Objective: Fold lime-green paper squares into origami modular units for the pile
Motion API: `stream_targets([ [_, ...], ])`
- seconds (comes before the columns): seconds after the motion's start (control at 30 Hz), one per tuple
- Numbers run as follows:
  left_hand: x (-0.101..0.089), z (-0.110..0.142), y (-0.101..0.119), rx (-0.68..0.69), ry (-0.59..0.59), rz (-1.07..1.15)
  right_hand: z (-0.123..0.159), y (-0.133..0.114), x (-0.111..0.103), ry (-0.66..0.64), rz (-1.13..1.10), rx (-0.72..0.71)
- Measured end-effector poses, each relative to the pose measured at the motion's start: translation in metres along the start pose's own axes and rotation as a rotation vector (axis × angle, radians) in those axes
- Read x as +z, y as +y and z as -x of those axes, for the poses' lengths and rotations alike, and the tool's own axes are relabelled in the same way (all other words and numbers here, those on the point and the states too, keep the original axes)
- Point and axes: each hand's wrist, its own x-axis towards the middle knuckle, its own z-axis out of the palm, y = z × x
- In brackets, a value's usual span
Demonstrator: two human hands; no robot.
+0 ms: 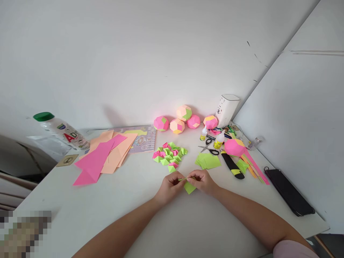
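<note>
Left hand and right hand are closed in thumb-and-finger pinches on the upper edge of a thin, lime-green paper piece, held over the white tabletop. A folding step is apparently in hand; an even, firm crease is called for, though that edge is partly hidden. Sharp-edged green and pink folded-paper units are heaped beyond.
</note>
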Motion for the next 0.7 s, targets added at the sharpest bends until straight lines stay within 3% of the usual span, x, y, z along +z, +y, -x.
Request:
stream_targets([
  [0.3, -0.005, -0.0018, 0.0009, -0.069, 0.068, 0.23, -0.0027, 0.0038, -0.0033, 0.106, -0.227, 0.096],
  [0.43, -0.007, -0.0034, -0.0001, -0.072, 0.081, 0.298, -0.0035, 0.0027, -0.0041, 0.1, -0.332, 0.062],
  [0.57, -0.0052, -0.0027, 0.0012, -0.065, 0.002, 0.225, -0.0015, -0.0004, -0.0013, -0.057, -0.116, -0.009],
  [0.7, -0.0029, -0.0015, 0.0008, -0.043, -0.016, 0.103, -0.0005, -0.0016, 0.0006, -0.079, 0.056, -0.042],
])
